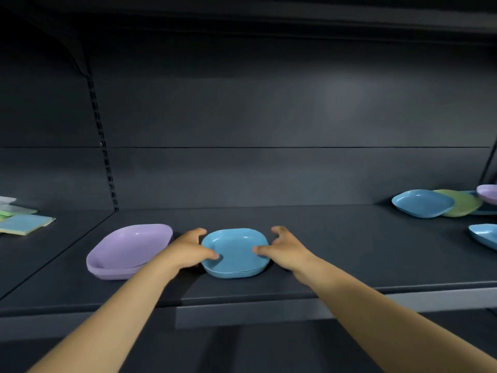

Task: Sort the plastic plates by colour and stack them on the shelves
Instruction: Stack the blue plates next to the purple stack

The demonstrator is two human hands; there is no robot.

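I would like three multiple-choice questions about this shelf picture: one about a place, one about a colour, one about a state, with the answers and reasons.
1. Where does the purple plastic plate stack stand?
A. left of the blue plastic plate stack
B. right of it
C. on top of it

2. What colour is the plate between two blue ones in the mixed pile at far right?
A. red
B. green
C. white

3. What are the hands doing?
A. hanging idle
B. lifting purple plates
C. gripping the blue stack

Answers:
1 A, it sits beside the left hand.
2 B, the green plate shows there.
3 C, the left hand and right hand pinch its sides.
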